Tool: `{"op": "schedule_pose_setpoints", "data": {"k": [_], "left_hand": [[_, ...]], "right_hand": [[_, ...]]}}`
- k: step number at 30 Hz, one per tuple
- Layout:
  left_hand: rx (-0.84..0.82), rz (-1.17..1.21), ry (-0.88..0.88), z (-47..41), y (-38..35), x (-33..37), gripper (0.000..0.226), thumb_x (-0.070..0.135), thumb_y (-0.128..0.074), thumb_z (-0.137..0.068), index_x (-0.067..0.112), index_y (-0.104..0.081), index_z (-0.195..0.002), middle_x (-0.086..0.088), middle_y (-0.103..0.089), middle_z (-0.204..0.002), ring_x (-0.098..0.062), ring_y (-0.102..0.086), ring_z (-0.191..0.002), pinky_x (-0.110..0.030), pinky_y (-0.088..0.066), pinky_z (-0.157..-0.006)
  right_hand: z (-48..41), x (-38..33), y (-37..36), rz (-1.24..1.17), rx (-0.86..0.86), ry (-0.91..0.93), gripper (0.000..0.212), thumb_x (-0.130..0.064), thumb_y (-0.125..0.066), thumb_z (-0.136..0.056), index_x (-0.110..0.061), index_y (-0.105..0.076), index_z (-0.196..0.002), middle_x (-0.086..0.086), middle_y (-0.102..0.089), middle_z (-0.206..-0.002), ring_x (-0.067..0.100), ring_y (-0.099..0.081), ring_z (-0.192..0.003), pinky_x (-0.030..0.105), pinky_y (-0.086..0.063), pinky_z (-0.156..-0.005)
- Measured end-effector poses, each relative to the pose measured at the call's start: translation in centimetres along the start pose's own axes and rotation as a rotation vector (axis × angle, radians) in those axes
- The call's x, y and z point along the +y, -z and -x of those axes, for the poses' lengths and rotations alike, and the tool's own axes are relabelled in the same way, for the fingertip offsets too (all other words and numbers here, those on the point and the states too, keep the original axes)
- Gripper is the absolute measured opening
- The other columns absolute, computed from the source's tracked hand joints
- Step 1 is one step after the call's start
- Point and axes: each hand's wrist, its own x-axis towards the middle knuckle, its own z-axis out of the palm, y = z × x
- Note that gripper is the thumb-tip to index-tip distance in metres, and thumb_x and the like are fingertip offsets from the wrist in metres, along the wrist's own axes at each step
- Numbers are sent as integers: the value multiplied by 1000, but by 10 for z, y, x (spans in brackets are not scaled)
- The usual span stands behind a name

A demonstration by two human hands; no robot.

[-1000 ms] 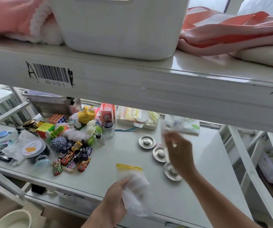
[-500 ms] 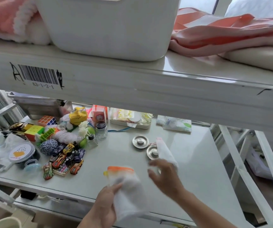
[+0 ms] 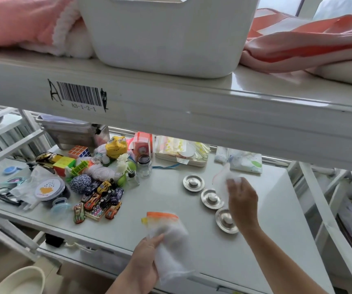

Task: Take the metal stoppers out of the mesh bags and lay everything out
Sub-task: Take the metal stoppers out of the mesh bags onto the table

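Observation:
Three round metal stoppers lie in a diagonal row on the white shelf: a far one, a middle one and a near one, partly covered by my right wrist. My left hand grips white mesh bags with orange and yellow top bands near the shelf's front edge. My right hand holds another thin white mesh bag with a reddish edge, lifted just right of the stoppers. Both bags are blurred.
A heap of toys, puzzle cubes, a small glass jar and a round lidded tub fills the shelf's left half. Flat packets and a wipes pack lie at the back. The upper shelf beam overhangs, carrying a white basin.
My right hand moved from near the front edge back and to the right, lifting its mesh bag beside the stoppers and uncovering the near stopper. My left hand keeps its bags in roughly the same place.

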Motion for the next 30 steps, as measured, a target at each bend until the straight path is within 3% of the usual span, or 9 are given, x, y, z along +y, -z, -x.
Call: {"op": "schedule_pose_setpoints", "data": {"k": [4,7,9,12,15,17,20,25,30], "left_hand": [[-43,177,60,-12,-3,-3,60,37,-61,-80,-2,-61,-125,-24,-73,-104,-33,-72,-91,-46,-49,-93],[-147,201,115,-14,0,-3,69,58,-66,-78,1,-65,-118,-20,-70,-100,-31,-66,-90,-45,-45,-98],[-76,87,122,-21,13,-8,64,40,-83,-62,0,-66,-108,-23,-73,-91,-35,-70,-81,-47,-55,-83],[39,42,108,-23,21,-11,54,18,-67,-74,-1,-61,-124,-35,-64,-119,-49,-64,-105,-59,-48,-95],[98,-25,86,-22,21,-11,35,16,-55,-89,-3,-64,-117,-32,-70,-109,-48,-68,-97,-55,-54,-84],[115,-36,82,-22,24,-13,33,18,-54,-92,-1,-64,-117,-30,-71,-107,-46,-68,-98,-54,-54,-84],[146,-32,102,-18,26,-11,38,21,-58,-89,1,-62,-121,-31,-68,-115,-48,-65,-106,-64,-46,-95],[103,16,144,-17,24,-12,42,21,-57,-89,-2,-62,-123,-33,-65,-120,-50,-62,-111,-65,-42,-100],[-78,232,280,-11,6,-4,60,41,-55,-90,-1,-53,-133,-28,-57,-132,-40,-55,-122,-50,-33,-113]], "right_hand": [[94,-33,-10,-34,-335,314,22,-18,-59,-90,-24,-70,-109,-16,-69,-111,-11,-61,-106,5,-42,-89],[142,-38,-18,3,-758,372,29,-32,-57,-90,-29,-65,-117,-11,-66,-125,2,-60,-115,10,-40,-96],[143,-32,-16,-88,-970,303,28,-41,-64,-88,-30,-69,-113,-17,-65,-125,-4,-56,-118,20,-44,-101],[111,-3,-13,-113,-626,113,27,-45,-72,-79,-26,-75,-97,-13,-76,-102,1,-68,-97,38,-54,-89],[60,39,-13,347,-335,40,43,-42,-74,-71,-17,-67,-105,1,-70,-105,24,-64,-100,41,-52,-87],[39,60,-10,597,-437,-91,55,-48,-72,-70,-19,-57,-114,3,-59,-117,28,-55,-111,39,-47,-91],[33,80,-7,685,-492,-98,51,-46,-68,-70,-19,-56,-111,3,-58,-115,27,-52,-110,36,-45,-89],[55,45,-13,373,-374,-33,48,-39,-79,-60,-18,-61,-99,4,-64,-99,25,-56,-94,28,-44,-78],[126,-34,-34,110,-635,272,51,-47,-74,-65,-29,-55,-109,-14,-58,-103,6,-51,-96,16,-43,-83]]}}
